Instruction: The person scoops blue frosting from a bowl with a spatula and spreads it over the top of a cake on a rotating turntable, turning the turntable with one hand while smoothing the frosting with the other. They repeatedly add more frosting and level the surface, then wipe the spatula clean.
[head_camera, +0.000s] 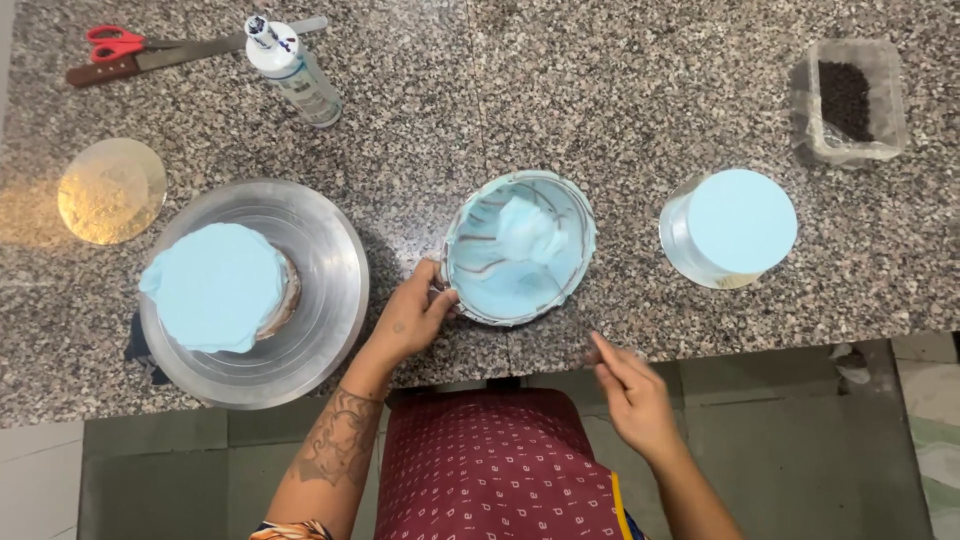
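Observation:
My left hand (412, 318) grips the near-left rim of a metal bowl (578, 218) smeared with light blue cream. A lump of the cream (527, 232) sits in the bowl. My right hand (632, 390) hovers off the counter's front edge, below and right of the bowl, fingers loosely together and holding nothing that I can see. To the left, a small cake covered in light blue cream (213, 285) rests on a round metal turntable (320, 250). A second blue-topped cake (738, 222) stands on a silver board to the right.
On the granite counter (600, 90) lie red-handled scissors (118, 43), a long knife (150, 60) and a white spray can (295, 72) at the back left. A gold cake board (110, 190) sits far left. A clear tub of dark sprinkles (848, 98) stands back right.

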